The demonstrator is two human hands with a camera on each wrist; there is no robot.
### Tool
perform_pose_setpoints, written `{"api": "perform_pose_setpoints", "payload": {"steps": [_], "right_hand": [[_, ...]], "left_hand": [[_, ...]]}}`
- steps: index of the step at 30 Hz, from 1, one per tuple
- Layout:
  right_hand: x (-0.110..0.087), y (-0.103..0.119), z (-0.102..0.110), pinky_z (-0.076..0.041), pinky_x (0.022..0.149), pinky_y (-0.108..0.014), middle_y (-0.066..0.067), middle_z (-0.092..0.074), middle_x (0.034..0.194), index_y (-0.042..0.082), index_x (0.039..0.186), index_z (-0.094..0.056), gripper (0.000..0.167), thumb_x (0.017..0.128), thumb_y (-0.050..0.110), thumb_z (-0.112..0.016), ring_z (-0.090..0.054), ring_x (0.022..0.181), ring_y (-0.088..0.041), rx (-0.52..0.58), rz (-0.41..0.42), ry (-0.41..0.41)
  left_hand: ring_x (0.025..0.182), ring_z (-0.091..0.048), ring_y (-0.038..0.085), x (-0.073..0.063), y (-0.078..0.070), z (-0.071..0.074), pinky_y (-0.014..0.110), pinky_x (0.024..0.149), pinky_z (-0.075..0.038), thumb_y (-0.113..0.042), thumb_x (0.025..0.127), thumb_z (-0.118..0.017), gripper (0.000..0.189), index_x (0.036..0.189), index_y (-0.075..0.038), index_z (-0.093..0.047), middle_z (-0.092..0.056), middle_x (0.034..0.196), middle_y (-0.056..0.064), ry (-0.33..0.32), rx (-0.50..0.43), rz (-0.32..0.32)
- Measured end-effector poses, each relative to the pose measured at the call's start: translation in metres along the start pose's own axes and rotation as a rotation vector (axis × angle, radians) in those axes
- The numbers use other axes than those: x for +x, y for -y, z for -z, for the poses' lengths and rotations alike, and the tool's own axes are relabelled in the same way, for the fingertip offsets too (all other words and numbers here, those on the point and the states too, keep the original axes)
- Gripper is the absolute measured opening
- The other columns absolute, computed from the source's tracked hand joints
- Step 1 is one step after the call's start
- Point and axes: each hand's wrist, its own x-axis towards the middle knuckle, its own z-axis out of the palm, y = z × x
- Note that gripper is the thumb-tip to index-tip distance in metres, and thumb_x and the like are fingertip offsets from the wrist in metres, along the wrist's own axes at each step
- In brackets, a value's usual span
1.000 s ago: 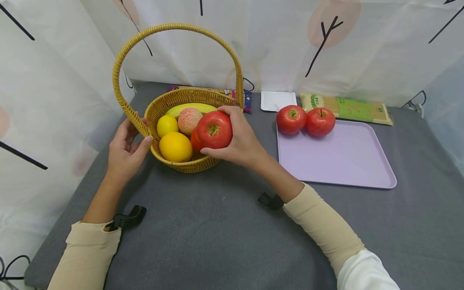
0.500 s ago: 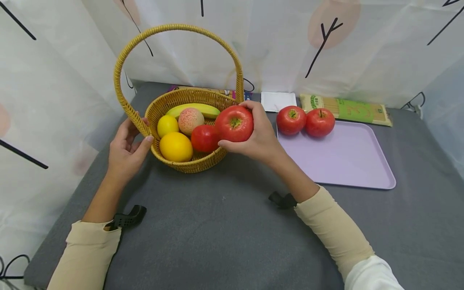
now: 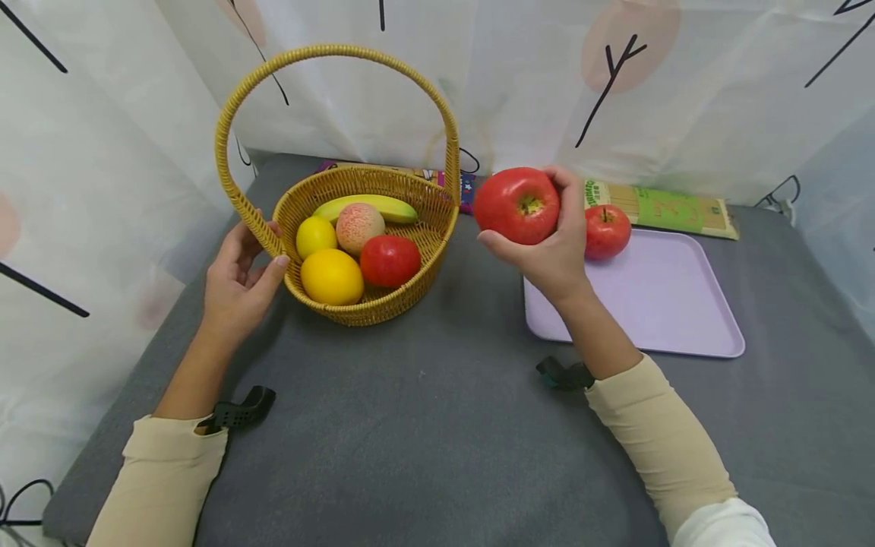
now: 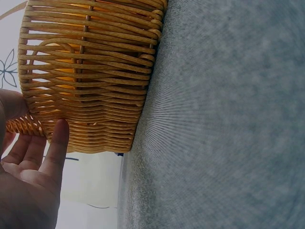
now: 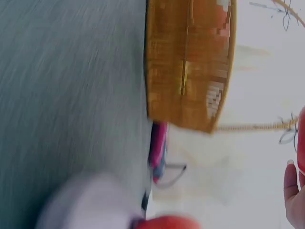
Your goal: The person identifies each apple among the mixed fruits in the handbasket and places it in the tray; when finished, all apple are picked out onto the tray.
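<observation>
Green-labelled packet (image 3: 677, 208) near white curtain (image 3: 519, 91)

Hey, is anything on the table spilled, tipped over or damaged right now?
Nothing stands out. The basket sits upright with its fruit inside, the red apple in the right hand shows no visible damage, and the tray lies flat, though the right arm hides part of it.

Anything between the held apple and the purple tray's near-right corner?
Besides the right hand itself, nothing visible stands between the held apple and that corner of the purple tray; another apple sits by the far edge.
</observation>
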Motion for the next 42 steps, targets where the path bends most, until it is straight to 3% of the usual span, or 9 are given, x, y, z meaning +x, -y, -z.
{"api": "perform_pose_setpoints", "payload": {"steps": [9,13,21,32,42], "right_hand": [[0.004,-0.016,0.065,-0.051,0.095,-0.032,0.001,-0.052,0.132,0.009,0.135,-0.043,0.081,0.067,0.008,-0.088,-0.045,0.128,-0.018,-0.148,-0.08,-0.148],[0.011,-0.019,0.087,-0.05,0.097,-0.031,0.003,-0.049,0.135,0.014,0.137,-0.039,0.079,0.073,0.014,-0.086,-0.042,0.13,-0.015,-0.169,-0.172,-0.246],[0.024,-0.021,0.116,-0.045,0.105,-0.03,0.003,-0.043,0.142,0.018,0.14,-0.036,0.082,0.076,0.016,-0.087,-0.035,0.135,-0.01,-0.029,-0.348,-0.408],[0.028,-0.029,0.143,-0.041,0.109,-0.028,0.008,-0.037,0.148,0.027,0.147,-0.032,0.086,0.08,0.026,-0.086,-0.029,0.137,-0.004,-0.057,-0.547,-0.494],[0.027,-0.043,0.159,-0.038,0.111,-0.03,0.01,-0.029,0.154,0.032,0.15,-0.026,0.092,0.079,0.037,-0.086,-0.024,0.141,-0.005,-0.15,-0.744,-0.432]], "left_hand": [[0.128,-0.051,0.026,0.002,0.003,-0.002,0.019,0.093,-0.051,0.016,0.089,-0.06,0.065,0.149,0.0,-0.042,-0.052,0.137,0.02,0.01,0.004,0.006],[0.128,-0.051,0.027,0.002,0.002,-0.002,0.019,0.093,-0.051,0.016,0.089,-0.06,0.065,0.149,0.0,-0.042,-0.051,0.138,0.023,0.009,-0.007,0.009],[0.129,-0.05,0.025,0.0,-0.001,-0.001,0.019,0.093,-0.051,0.014,0.09,-0.06,0.065,0.15,-0.002,-0.041,-0.048,0.14,0.027,0.002,-0.006,0.029],[0.126,-0.052,0.026,-0.001,0.001,0.001,0.018,0.092,-0.051,0.016,0.089,-0.06,0.064,0.148,0.001,-0.042,-0.053,0.136,0.022,-0.014,-0.002,-0.003],[0.127,-0.052,0.027,0.0,0.001,0.001,0.019,0.093,-0.051,0.015,0.089,-0.06,0.063,0.148,0.001,-0.042,-0.053,0.136,0.021,0.001,0.025,-0.014]]}}
